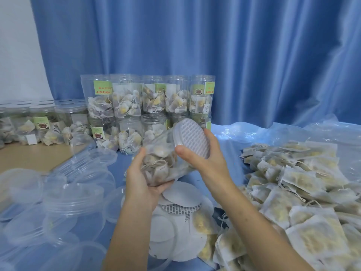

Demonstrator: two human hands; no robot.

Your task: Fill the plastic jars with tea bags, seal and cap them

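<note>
Empty clear jars (72, 200) lie scattered at the left. The left hand (142, 178) cups a tea-bag-filled jar (166, 157) from below, fingers curled round its body, tilted above the blue cloth. The right hand (203, 159) clasps the cap (192, 136) on the jar's mouth. Loose tea bags (293, 192) heap at the right.

A blue cloth (119, 169) covers the surface. Loose tea bags (293, 192) pile at three to five o'clock, empty clear jars (72, 198) lie at eight, white seal discs (181, 194) at six, and filled jars (150, 98) are stacked at twelve.
</note>
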